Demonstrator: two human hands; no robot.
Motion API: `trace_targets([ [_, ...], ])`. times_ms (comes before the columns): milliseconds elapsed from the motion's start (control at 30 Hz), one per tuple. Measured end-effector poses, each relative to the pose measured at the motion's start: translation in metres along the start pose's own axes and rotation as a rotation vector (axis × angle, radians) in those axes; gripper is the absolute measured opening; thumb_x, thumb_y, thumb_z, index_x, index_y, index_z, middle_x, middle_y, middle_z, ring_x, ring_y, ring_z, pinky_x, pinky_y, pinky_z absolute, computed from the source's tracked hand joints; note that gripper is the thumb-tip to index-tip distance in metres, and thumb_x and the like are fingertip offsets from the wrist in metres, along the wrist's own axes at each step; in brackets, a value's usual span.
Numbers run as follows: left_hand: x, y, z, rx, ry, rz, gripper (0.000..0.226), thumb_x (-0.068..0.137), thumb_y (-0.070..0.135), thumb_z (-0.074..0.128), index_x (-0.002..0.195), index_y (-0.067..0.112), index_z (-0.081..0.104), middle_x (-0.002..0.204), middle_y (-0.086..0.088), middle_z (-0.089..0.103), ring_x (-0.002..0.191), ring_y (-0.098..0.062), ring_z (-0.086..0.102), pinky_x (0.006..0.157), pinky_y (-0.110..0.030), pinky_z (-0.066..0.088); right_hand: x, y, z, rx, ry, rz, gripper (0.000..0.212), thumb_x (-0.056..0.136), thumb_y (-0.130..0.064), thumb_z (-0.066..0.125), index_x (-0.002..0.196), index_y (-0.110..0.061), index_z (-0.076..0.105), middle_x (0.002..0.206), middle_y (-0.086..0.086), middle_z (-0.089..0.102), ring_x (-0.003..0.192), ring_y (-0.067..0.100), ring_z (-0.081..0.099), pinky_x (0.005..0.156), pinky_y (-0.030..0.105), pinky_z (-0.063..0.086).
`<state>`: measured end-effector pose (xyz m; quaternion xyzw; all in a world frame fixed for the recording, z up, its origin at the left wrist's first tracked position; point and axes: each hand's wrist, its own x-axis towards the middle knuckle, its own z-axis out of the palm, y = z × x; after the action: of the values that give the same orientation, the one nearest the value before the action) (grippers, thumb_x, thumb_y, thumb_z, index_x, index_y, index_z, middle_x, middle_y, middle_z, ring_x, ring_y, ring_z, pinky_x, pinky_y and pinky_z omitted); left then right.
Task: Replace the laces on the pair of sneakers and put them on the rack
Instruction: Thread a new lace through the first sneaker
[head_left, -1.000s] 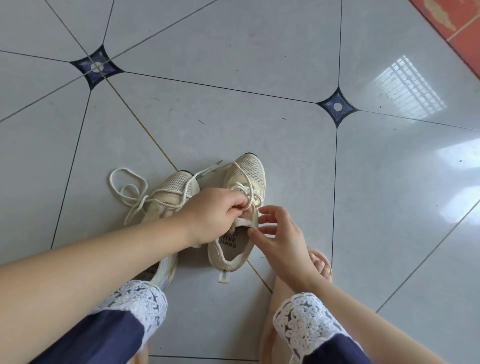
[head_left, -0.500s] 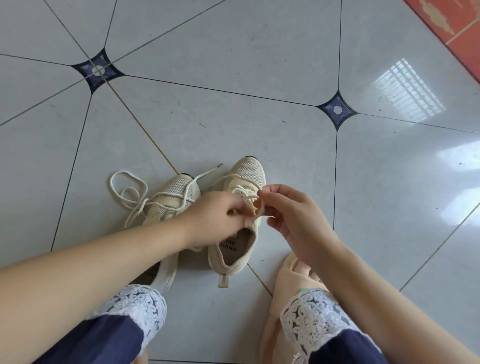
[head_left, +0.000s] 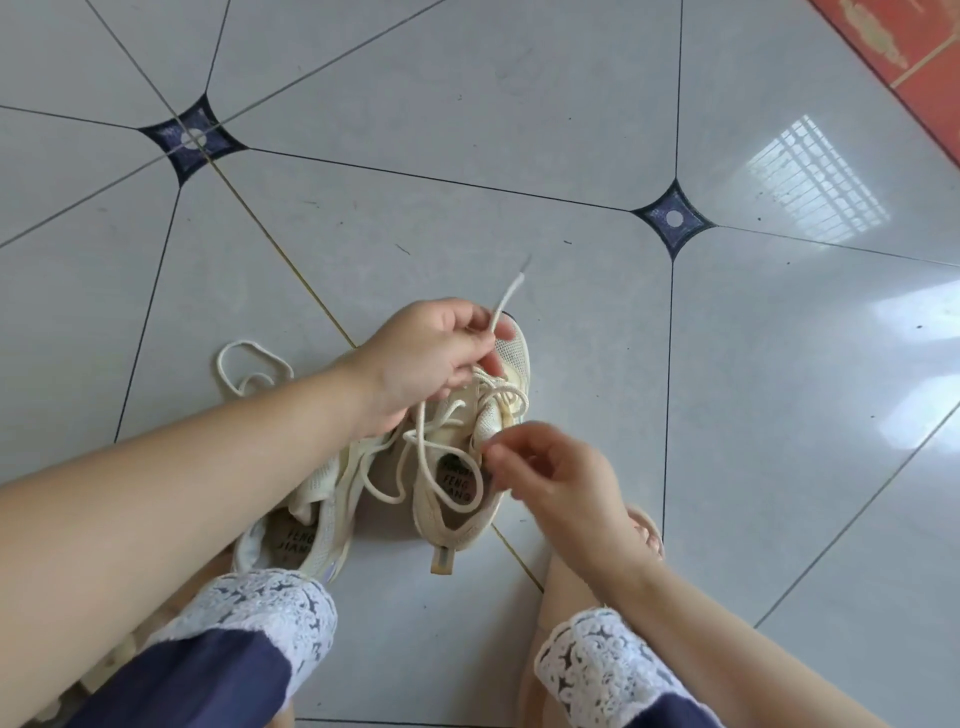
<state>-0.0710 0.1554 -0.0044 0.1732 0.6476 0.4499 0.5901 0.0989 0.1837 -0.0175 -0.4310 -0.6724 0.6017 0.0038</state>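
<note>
1. The lace (head_left: 506, 301) is the cream one half out of the sneaker (head_left: 511, 356) on the right of the pair. One tipped end stands up above the toe, and slack loops sag across the open mouth.
2. The left hand (head_left: 431, 353) hovers over the toe and pinches that lace just below its free end, between thumb and fingertips.
3. The right hand (head_left: 553, 478) sits at the tongue with fingers curled. It is blurred, so I cannot tell whether it grips the tongue or only touches it.
4. The second sneaker (head_left: 311, 488) lies just beside the first, on its left. Its own lace (head_left: 244, 343) trails loose on the tiles.
5. Both sneakers sit on the grey floor (head_left: 519, 156), beside a diagonal tile joint and nearer the person than the two dark diamond insets (head_left: 672, 218). No rack is in view.
6. The step looks like drawing the old lace out. To do it well:
   - Steady the sneaker at the tongue.
   - Pull one crossing at a time along the eyelet's line.
   - Keep the slack loops from knotting together.
</note>
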Motion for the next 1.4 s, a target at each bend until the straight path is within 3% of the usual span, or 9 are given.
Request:
trace_targets([
  [100, -0.003, -0.012, 0.006, 0.311, -0.002, 0.085, 0.016, 0.092, 0.019, 0.053, 0.092, 0.013, 0.067, 0.045, 0.012, 0.047, 0.038, 0.001, 0.039, 0.043, -0.009, 0.031, 0.013, 0.009, -0.008, 0.1, 0.184, 0.157, 0.006, 0.083, -0.022, 0.064, 0.077, -0.024, 0.062, 0.064, -0.013, 0.065, 0.06, 0.004, 0.063, 0.061, 0.023, 0.051],
  [200, -0.002, -0.02, 0.005, 0.485, 0.051, 0.128, 0.015, 0.088, 0.021, 0.058, 0.079, 0.013, 0.066, 0.044, 0.016, 0.052, 0.039, 0.004, 0.044, 0.045, -0.006, 0.031, 0.019, 0.015, -0.007, 0.109, 0.169, 0.238, 0.013, 0.081, -0.032, 0.066, 0.083, -0.021, 0.061, 0.064, -0.016, 0.064, 0.059, 0.003, 0.063, 0.06, 0.023, 0.054],
  [333, -0.001, -0.025, 0.006, 0.562, 0.061, 0.142, 0.011, 0.085, 0.015, 0.062, 0.074, 0.017, 0.061, 0.047, 0.021, 0.054, 0.042, 0.01, 0.047, 0.046, -0.004, 0.033, 0.024, 0.019, -0.004, 0.064, 0.125, 0.274, 0.02, 0.076, -0.038, 0.067, 0.081, -0.019, 0.063, 0.061, -0.017, 0.065, 0.058, 0.004, 0.063, 0.066, 0.028, 0.057],
  [567, -0.002, -0.033, 0.015, 0.618, 0.07, 0.151, 0.007, 0.084, 0.015, 0.063, 0.085, 0.012, 0.07, 0.068, 0.011, 0.061, 0.064, 0.004, 0.054, 0.063, 0.0, 0.036, 0.026, 0.021, -0.007, 0.183, 0.129, 0.291, 0.013, 0.084, -0.022, 0.065, 0.074, -0.016, 0.071, 0.065, -0.001, 0.071, 0.064, 0.008, 0.068, 0.064, 0.021, 0.056],
  [767, -0.006, -0.041, 0.015, 0.723, 0.085, 0.183, 0.004, 0.08, 0.011, 0.063, 0.08, 0.009, 0.067, 0.061, 0.01, 0.054, 0.052, 0.008, 0.048, 0.055, -0.005, 0.035, 0.026, 0.022, -0.01, 0.45, 0.052, 0.358, 0.009, 0.086, -0.011, 0.064, 0.086, -0.008, 0.072, 0.076, 0.009, 0.073, 0.07, 0.012, 0.068, 0.063, 0.016, 0.052],
  [933, -0.002, -0.039, 0.019, 0.75, 0.099, 0.284, 0.006, 0.08, 0.012, 0.065, 0.083, 0.01, 0.069, 0.083, 0.004, 0.054, 0.064, 0.002, 0.046, 0.06, -0.008, 0.031, 0.026, 0.024, -0.009, 0.463, 0.046, 0.334, 0.01, 0.086, -0.014, 0.064, 0.084, -0.01, 0.073, 0.073, 0.005, 0.072, 0.07, 0.01, 0.068, 0.064, 0.016, 0.052],
  [1067, 0.001, -0.037, 0.018, 0.809, 0.093, 0.289, 0.006, 0.077, 0.008, 0.061, 0.079, 0.01, 0.067, 0.079, 0.005, 0.058, 0.07, -0.006, 0.047, 0.061, -0.007, 0.033, 0.025, 0.025, -0.01, 0.527, 0.025, 0.354, 0.01, 0.086, -0.012, 0.064, 0.086, -0.007, 0.073, 0.076, 0.008, 0.072, 0.072, 0.012, 0.068, 0.066, 0.017, 0.052],
  [1200, 0.001, -0.038, 0.015, 0.869, 0.074, 0.252, 0.01, 0.08, 0.017, 0.061, 0.084, 0.019, 0.069, 0.078, 0.009, 0.058, 0.074, -0.009, 0.051, 0.07, -0.024, 0.041, 0.025, 0.026, -0.011, 0.523, 0.015, 0.348, 0.01, 0.086, -0.011, 0.063, 0.084, -0.009, 0.073, 0.077, 0.008, 0.071, 0.073, 0.012, 0.067, 0.068, 0.019, 0.052],
  [1400, 0.006, -0.032, 0.016, 1.015, 0.005, 0.259, 0.016, 0.085, 0.034, 0.058, 0.093, 0.027, 0.07, 0.075, 0.013, 0.055, 0.078, -0.006, 0.046, 0.07, -0.024, 0.037, 0.025, 0.027, -0.011, 0.496, 0.009, 0.335, 0.012, 0.087, -0.009, 0.061, 0.085, -0.008, 0.073, 0.077, 0.008, 0.072, 0.072, 0.011, 0.067, 0.068, 0.018, 0.052],
])
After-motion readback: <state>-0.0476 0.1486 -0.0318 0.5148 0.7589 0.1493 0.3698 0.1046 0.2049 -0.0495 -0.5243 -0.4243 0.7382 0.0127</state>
